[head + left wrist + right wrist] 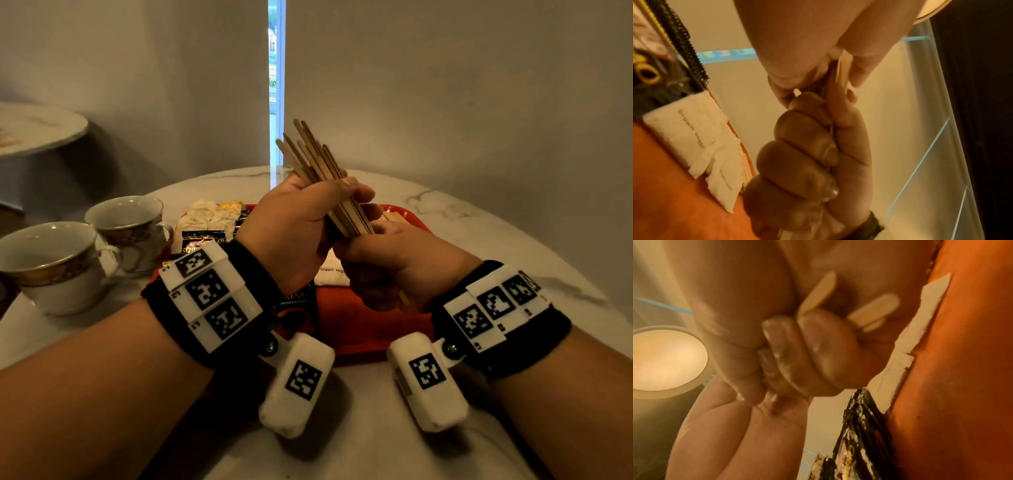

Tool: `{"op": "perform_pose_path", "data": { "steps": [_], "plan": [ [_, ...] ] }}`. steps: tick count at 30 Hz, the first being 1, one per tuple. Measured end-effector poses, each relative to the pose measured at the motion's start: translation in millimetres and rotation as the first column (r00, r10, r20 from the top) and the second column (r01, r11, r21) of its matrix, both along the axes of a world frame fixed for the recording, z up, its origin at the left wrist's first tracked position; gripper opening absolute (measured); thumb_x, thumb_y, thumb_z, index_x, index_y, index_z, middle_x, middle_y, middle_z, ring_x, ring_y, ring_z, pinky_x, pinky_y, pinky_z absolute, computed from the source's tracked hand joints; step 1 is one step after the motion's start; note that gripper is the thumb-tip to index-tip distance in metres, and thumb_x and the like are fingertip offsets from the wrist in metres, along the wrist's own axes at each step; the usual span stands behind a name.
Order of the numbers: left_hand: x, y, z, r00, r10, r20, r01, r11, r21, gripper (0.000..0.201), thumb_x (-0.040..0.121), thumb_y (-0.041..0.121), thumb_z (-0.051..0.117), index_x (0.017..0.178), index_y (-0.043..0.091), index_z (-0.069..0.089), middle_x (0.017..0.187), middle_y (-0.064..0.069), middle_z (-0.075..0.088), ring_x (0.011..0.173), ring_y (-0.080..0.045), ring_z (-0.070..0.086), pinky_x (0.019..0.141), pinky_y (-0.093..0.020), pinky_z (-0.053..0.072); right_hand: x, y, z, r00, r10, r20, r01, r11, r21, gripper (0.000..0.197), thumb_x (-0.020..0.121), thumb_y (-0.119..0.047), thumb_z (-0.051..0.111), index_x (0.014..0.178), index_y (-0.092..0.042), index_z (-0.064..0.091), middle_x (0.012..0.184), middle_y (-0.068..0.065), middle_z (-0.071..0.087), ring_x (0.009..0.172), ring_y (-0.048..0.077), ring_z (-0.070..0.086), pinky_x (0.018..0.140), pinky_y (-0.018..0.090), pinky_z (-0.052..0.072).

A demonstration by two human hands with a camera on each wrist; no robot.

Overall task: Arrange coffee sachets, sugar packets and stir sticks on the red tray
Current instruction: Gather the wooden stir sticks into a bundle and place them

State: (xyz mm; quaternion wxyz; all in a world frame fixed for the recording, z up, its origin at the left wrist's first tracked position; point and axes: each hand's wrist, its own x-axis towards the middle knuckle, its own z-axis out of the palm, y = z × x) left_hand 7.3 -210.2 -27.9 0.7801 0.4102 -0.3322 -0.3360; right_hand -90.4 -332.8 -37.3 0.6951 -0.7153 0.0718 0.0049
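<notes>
A bundle of wooden stir sticks (320, 178) is held above the red tray (363, 329), gripped by both the left hand (291, 233) and the right hand (387, 263), each grip curled around it. On the tray, white sugar packets (701, 139) and black coffee sachets (859, 431) are laid, and two cups (58, 263) are set on the marble bench (513, 246) to the left.

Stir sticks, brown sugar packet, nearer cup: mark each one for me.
stir sticks (310, 154), head view, fanned upper ends above the left hand.
brown sugar packet (688, 129), left wrist view, printed face.
nearer cup (51, 277), head view, outer wall below the gold band.
</notes>
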Motion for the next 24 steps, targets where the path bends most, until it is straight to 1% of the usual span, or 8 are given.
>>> {"op": "perform_pose_path", "data": {
  "steps": [4, 7, 10, 12, 17, 20, 22, 24],
  "plan": [
    [1, 5, -1, 0.992, -0.122, 0.04, 0.121, 0.992, 0.02, 0.008, 0.083, 0.021, 0.065, 0.079, 0.017, 0.06, 0.077, -0.001, 0.06, 0.08, -0.02, 0.064, 0.07, -0.036, 0.055, -2, -5, -1, 0.98, 0.191, -0.061, -0.185, 0.979, 0.088, 0.014, 0.086, -0.018, 0.062, 0.075, -0.015, 0.053, 0.052, -0.001, 0.037, 0.038, 0.013, 0.035, 0.043, 0.021, 0.028],
    [-2, 6, -2, 0.979, -0.147, 0.144, 0.141, 0.988, 0.057, 0.01, 0.083, 0.019, 0.065, 0.081, 0.015, 0.055, 0.072, -0.001, 0.055, 0.073, -0.019, 0.06, 0.069, -0.033, 0.05, -3, -9, -3, 0.948, 0.308, -0.078, -0.295, 0.944, 0.146, 0.014, 0.085, -0.021, 0.063, 0.076, -0.014, 0.055, 0.052, -0.002, 0.042, 0.038, 0.01, 0.038, 0.042, 0.022, 0.026],
    [-5, 4, -2, 0.979, -0.089, 0.183, 0.075, 0.994, 0.084, 0.018, 0.085, 0.023, 0.064, 0.078, 0.011, 0.053, 0.071, -0.004, 0.055, 0.07, -0.022, 0.059, 0.064, -0.034, 0.051, -2, -10, -5, 0.944, 0.329, -0.042, -0.322, 0.939, 0.123, 0.012, 0.083, -0.021, 0.063, 0.073, -0.015, 0.062, 0.054, 0.001, 0.049, 0.038, 0.01, 0.04, 0.043, 0.024, 0.022],
    [-6, 4, -1, 0.984, 0.0, 0.176, -0.016, 0.996, 0.087, 0.027, 0.086, 0.032, 0.066, 0.073, 0.011, 0.054, 0.071, -0.004, 0.055, 0.073, -0.024, 0.059, 0.067, -0.037, 0.052, 1, -8, -5, 0.949, 0.315, 0.003, -0.314, 0.945, 0.091, 0.008, 0.08, -0.021, 0.065, 0.074, -0.015, 0.065, 0.059, 0.004, 0.055, 0.04, 0.012, 0.044, 0.044, 0.022, 0.028],
    [-7, 4, 9, 0.982, 0.184, 0.036, -0.185, 0.982, 0.023, 0.029, 0.094, 0.037, 0.063, 0.074, 0.016, 0.055, 0.069, 0.0, 0.055, 0.08, -0.021, 0.07, 0.074, -0.045, 0.056, 3, -9, -4, 0.987, 0.146, 0.073, -0.156, 0.976, 0.152, 0.022, 0.081, -0.021, 0.067, 0.101, -0.011, 0.065, 0.078, 0.01, 0.063, 0.055, 0.017, 0.057, 0.047, 0.024, 0.044],
    [-4, 4, 16, 0.957, 0.29, -0.02, -0.29, 0.954, -0.071, 0.031, 0.097, 0.034, 0.06, 0.072, 0.016, 0.058, 0.063, 0.001, 0.058, 0.078, -0.024, 0.072, 0.075, -0.046, 0.057, 6, -10, 2, 0.998, -0.057, 0.021, 0.049, 0.963, 0.266, 0.048, 0.087, -0.048, 0.058, 0.112, -0.008, 0.061, 0.083, 0.008, 0.064, 0.061, 0.017, 0.059, 0.053, 0.027, 0.046],
    [-1, 6, 18, 0.942, 0.332, -0.051, -0.336, 0.934, -0.122, 0.027, 0.098, 0.033, 0.058, 0.08, 0.012, 0.056, 0.065, 0.0, 0.061, 0.083, -0.026, 0.073, 0.081, -0.05, 0.059, 11, -11, 5, 0.973, -0.224, -0.051, 0.225, 0.888, 0.401, 0.071, 0.09, -0.063, 0.047, 0.12, 0.0, 0.058, 0.092, 0.013, 0.067, 0.07, 0.022, 0.063, 0.062, 0.032, 0.05],
    [1, 5, 18, 0.93, 0.363, -0.056, -0.367, 0.919, -0.143, 0.026, 0.098, 0.034, 0.057, 0.084, 0.012, 0.055, 0.066, 0.001, 0.064, 0.09, -0.027, 0.074, 0.083, -0.048, 0.059, 15, -12, 6, 0.936, -0.339, -0.093, 0.335, 0.778, 0.531, 0.087, 0.093, -0.07, 0.037, 0.128, 0.008, 0.054, 0.108, 0.021, 0.068, 0.091, 0.031, 0.066, 0.076, 0.037, 0.054]
  ]
}}
